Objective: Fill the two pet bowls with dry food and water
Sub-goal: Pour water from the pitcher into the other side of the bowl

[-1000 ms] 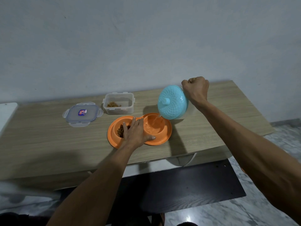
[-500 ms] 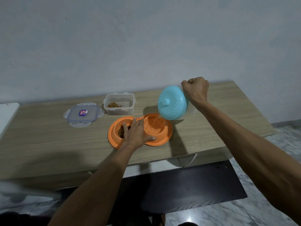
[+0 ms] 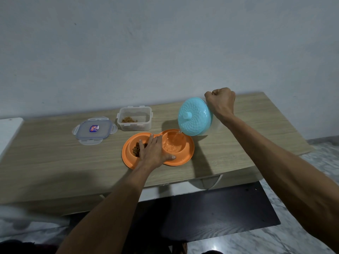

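Now right grip [image 3: 221, 103] fists dimpled turquoise jug [image 3: 195, 117]; left grip [image 3: 156, 153] spread on orange double bowl [image 3: 185, 158].

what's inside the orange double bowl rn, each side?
In the orange double bowl, the left well holds brown dry food, partly covered by the left hand resting across the middle. The right well holds water, streaming from the tilted blue-lidded jug.

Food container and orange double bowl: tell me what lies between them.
Head view: only bare tabletop separates the clear food container from the orange double bowl. The two do not touch.
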